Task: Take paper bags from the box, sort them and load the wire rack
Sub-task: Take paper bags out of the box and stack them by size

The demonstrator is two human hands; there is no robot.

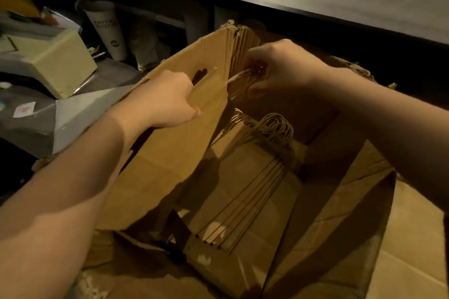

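Looking down from the head view, the person is reaching both forearms into the box (359, 201), which is filling the centre and lower right of the frame. The left hand (167, 99) is gripping the top edge of an upright bundle (184, 153) of bags at centre left. Its fingers are curling over the far side and its thumb is lying along the near face. The bundle is leaning against the box's left wall, and its long axis is running from the lower centre up towards the torn corner at upper centre.

The right hand (284, 68) is working just to the right of that top edge, its fingertips pinching the twisted-paper handles (239, 79) that are sticking out from the bundle's top. So the grip points are lying between the two hands, with the handles pointing towards the right hand and the flat face turning towards the left one. Both hands are already touching the bundle, and neither is nearer than the other in any way that matters. The pull is probably going to be up and towards the viewer, along that long axis.

A second stack (255, 196) is lying flat on the box floor below the hands, its looped handles pointing towards the upper part of the frame, and nobody is touching it. A dark counter (315, 0) is crossing the top, and a cup (107, 29) is standing at upper left. No wire rack is showing.
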